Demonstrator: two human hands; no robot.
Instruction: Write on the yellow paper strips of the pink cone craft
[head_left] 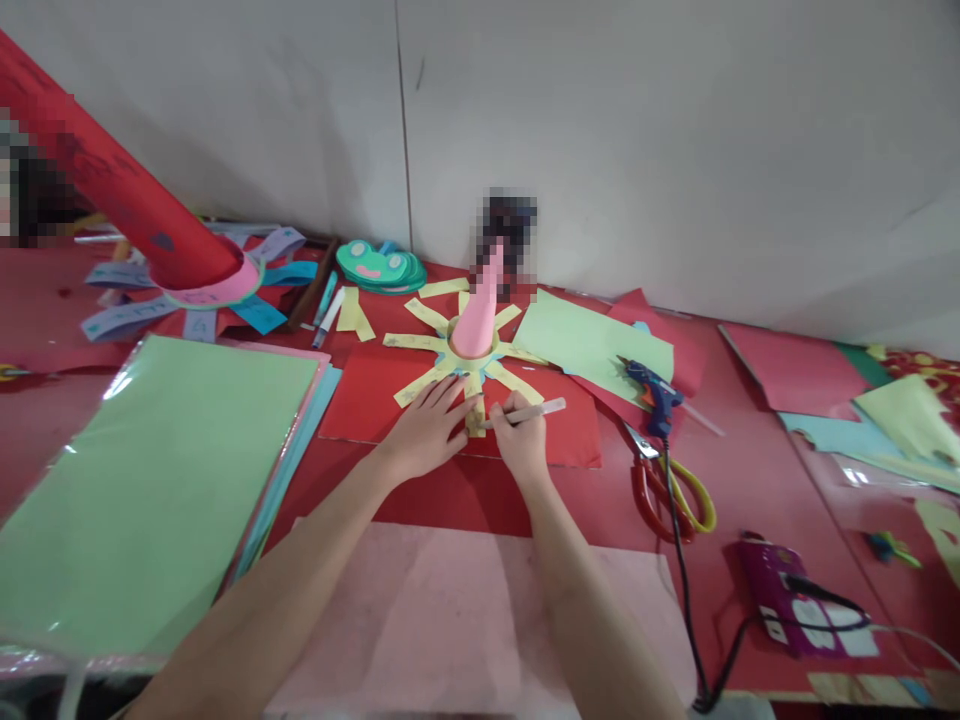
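A pink paper cone stands upright in a ring with yellow paper strips spread around it, on a red sheet. My left hand lies with its fingers spread on the strip nearest me. My right hand grips a pale pen, its tip close to that same strip. Marks show on several of the strips, too small to read.
A hot glue gun and red-and-yellow scissors lie right, with a cord running toward me. Green sheets are stacked left. Behind them rises a red paper tube. Green frog cutouts lie by the wall. A purple box sits front right.
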